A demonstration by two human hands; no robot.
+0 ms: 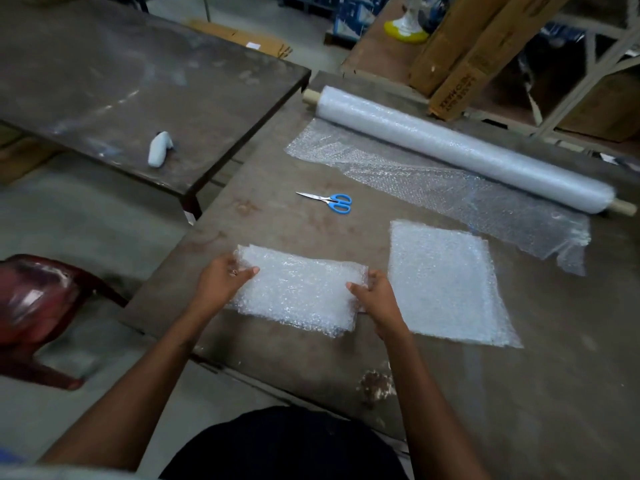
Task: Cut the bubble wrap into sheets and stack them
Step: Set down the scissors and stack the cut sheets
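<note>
The small stack of clear bubble-wrap sheets (298, 292), low in the centre of the frame on the worn brown table (519, 393), looks light, limp and slippery, so its short ends seem the best hold; the left hand (221, 284) pinches the left end, thumb on top; the right hand (375, 297) pinches the right end likewise. A larger stack of cut sheets (446, 282) lies just right; the blue-handled scissors (332, 201) rest above centre, untouched.

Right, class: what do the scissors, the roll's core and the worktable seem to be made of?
Scissors: shiny metal blades and glossy blue handles, probably plastic.
Roll's core: matte tan tube end sticking out of the bubble wrap, likely cardboard.
Worktable: dull, stained brown-grey top; metal or coated board, hard to tell.
</note>
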